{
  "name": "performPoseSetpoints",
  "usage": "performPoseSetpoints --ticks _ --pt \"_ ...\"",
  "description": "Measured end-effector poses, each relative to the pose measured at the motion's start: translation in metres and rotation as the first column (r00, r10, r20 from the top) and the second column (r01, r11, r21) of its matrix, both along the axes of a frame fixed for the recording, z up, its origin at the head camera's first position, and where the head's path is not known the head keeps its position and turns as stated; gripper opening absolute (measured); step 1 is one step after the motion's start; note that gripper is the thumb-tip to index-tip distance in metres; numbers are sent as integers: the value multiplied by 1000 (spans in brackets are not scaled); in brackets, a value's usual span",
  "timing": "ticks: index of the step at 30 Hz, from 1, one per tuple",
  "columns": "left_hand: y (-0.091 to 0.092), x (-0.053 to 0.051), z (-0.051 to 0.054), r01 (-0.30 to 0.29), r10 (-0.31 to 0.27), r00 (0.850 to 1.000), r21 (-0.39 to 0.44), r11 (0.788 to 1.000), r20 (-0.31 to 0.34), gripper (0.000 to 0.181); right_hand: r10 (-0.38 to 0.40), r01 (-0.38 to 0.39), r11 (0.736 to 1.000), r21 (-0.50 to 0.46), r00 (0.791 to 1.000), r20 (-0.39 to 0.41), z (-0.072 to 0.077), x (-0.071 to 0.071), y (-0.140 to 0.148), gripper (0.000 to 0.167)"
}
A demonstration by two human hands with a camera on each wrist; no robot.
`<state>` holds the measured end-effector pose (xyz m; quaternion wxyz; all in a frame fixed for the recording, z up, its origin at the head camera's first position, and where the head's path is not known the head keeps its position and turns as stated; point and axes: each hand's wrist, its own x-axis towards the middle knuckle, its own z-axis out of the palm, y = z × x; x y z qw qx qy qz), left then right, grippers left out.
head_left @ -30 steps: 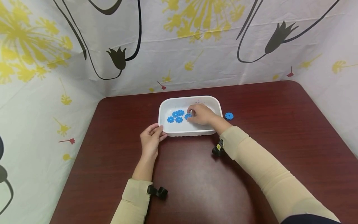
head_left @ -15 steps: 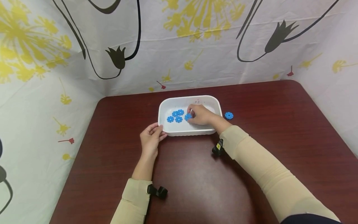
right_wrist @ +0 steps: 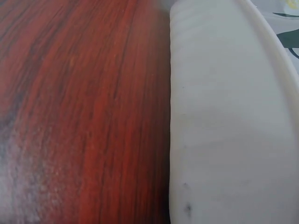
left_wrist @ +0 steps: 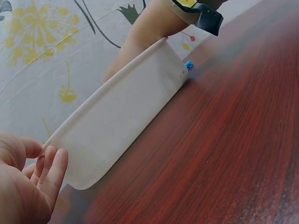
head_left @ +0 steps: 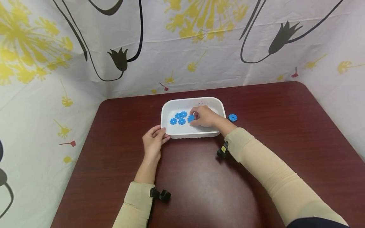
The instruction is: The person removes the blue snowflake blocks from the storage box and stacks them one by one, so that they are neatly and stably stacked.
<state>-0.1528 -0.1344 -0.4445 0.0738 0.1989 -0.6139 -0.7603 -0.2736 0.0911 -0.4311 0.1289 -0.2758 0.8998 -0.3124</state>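
A white plastic tray stands on the table, with several blue notched discs lying in its left half. At the tray's near left corner my left hand pinches the rim, thumb on top and fingers against the outer wall, as the left wrist view also shows. My right hand reaches over the tray's right side and pinches one blue notched disc between thumb and index finger, just right of the others. The right wrist view shows the tray's outer wall but not the hand.
Outside the tray, by its right end, a blue notched disc lies on the dark red wooden table. A white cloth with printed flowers hangs behind the table and along its sides.
The disc at my right fingertips has tilted and shifted slightly, now showing more of its face. My left hand keeps its place on the tray corner.
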Motion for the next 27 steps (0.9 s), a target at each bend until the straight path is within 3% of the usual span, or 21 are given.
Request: performPoseSetpoints --ticks 10,16,27 --pt "0 0 1 14 -14 1000 -6 1000 19 30 -58 52 997 -63 994 -98 8 6 10 37" --pt "-1 1 0 14 -14 1000 -14 1000 28 30 -62 40 990 -136 984 -166 12 10 18 37" --pt "0 1 0 15 -14 1000 -10 1000 27 28 -120 67 962 -265 974 -190 20 18 34 37"
